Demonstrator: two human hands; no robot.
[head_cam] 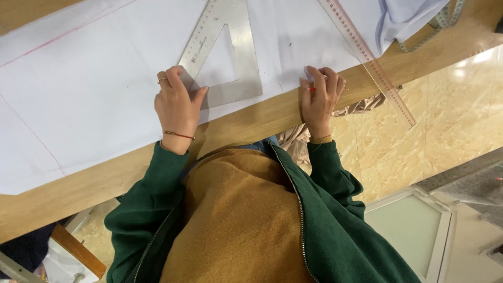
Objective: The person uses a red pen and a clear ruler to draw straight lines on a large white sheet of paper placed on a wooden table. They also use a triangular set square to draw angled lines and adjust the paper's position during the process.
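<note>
The left hand [177, 105] presses flat, fingers spread, on the near corner of a silvery metal set square [246, 63], a hollow triangle with ruled edges, lying on the white paper sheet [94, 89]. The right hand [320, 97] pinches a thin red pencil [313, 89] at the paper's edge, just beside the square.

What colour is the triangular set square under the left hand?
Silvery grey metal; the set square shows best in the head view, under the left hand.

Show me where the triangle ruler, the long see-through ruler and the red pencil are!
triangle ruler [246, 86], head view, on its bottom metal edge.
long see-through ruler [380, 76], head view, on its middle.
red pencil [313, 89], head view, on its red tip.
</note>
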